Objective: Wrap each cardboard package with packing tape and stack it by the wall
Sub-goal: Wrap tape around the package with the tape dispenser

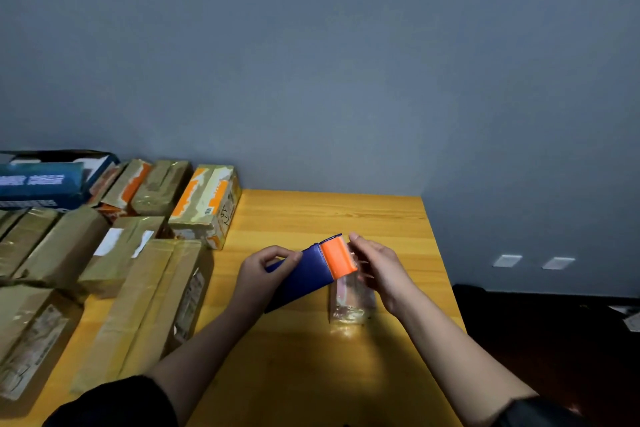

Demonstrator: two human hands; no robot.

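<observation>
Blue-and-orange package (pixel 311 270) held just above the yellow wooden table (pixel 311 374), a little right of frame centre, tilted with the orange end uppermost. Left hand (pixel 266 270) at the blue end, fingers curled round its edge and thumb pinching the top. Right hand (pixel 375 265) at the orange end, fingers curved over a roll of clear packing tape (pixel 349 302), which hangs below the orange end and reaches down toward the tabletop; whether touching the table, cannot tell. Dark sleeves at both forearms, lower edge of the frame.

Across the left side of the frame, many taped cardboard packages (pixel 152 308) lying on the table, packed side by side, most brown and glossy with tape. Among them, one with orange markings (pixel 207 204) standing nearest the grey wall (pixel 311 62), just left of centre. Behind those, upper left, a blue printed box (pixel 41 184) with its flap raised. At right, beyond the table edge, dark floor (pixel 554 340) and two pale wall plates (pixel 533 262) low on the wall.
</observation>
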